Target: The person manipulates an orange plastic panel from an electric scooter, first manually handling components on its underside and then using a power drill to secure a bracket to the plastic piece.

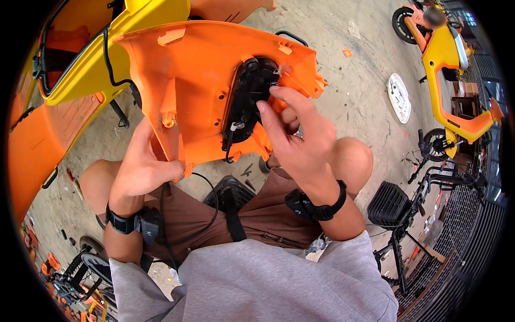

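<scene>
Over lap (268, 214): orange panel (198, 70), blk oval unit (249, 102) on inner face. L hand (142, 166) grips panel's lower L edge; R hand (298, 123) at unit, thumb/index narrowly apart, can't tell if holding. Yellow scooter body (80, 75) upper L.

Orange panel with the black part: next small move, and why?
I'd probably close the right hand gently on the black part's right edge: its thumb and index tips sit apart there, contact unclear, while the left hand holds the orange panel by its lower-left edge.
</scene>
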{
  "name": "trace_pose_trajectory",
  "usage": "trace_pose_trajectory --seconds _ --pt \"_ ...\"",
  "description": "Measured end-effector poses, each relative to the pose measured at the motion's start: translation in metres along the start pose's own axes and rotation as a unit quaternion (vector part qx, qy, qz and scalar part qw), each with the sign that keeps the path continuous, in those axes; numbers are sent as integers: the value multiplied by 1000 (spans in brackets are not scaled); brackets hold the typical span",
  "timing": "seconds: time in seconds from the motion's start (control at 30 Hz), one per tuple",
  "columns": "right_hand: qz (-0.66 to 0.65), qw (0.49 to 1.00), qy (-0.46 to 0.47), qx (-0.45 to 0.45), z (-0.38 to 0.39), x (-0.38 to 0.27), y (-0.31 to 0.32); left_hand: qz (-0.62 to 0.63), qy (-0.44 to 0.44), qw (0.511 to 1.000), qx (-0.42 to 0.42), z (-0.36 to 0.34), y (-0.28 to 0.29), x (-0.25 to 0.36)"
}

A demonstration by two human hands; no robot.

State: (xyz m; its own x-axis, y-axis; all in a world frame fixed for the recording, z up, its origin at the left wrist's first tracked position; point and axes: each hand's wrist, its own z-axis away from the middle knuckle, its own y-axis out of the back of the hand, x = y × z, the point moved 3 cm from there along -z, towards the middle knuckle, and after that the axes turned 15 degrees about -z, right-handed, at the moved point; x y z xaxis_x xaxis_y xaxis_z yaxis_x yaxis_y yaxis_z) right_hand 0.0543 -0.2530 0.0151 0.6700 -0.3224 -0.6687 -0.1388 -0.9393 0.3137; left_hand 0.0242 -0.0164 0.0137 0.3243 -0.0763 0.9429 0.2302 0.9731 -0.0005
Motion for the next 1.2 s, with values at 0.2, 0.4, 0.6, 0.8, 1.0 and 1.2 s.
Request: trace_pose_trajectory --seconds 0.2,0.4,0.6,0.8,1.0,1.2 --pt "34 999 -30 23 -3 -2 4 3 25 999 -24 3 4 0" --pt "22 999 11 21 -3 4 6 5 20 1000 1 6 3 -6" --pt "26 999 16 14 -3 2 8 2 18 1000 -10 5 6 -11" --pt "23 999 29 12 -3 2 9 16 8 1000 -7 2 0 -7" --pt "36 999 13 2 -5 0 9 11 7 1000 -12 2 2 -8" --pt "39 999 1 10 -5 1 7 7 25 1000 -14 3 3 -7"
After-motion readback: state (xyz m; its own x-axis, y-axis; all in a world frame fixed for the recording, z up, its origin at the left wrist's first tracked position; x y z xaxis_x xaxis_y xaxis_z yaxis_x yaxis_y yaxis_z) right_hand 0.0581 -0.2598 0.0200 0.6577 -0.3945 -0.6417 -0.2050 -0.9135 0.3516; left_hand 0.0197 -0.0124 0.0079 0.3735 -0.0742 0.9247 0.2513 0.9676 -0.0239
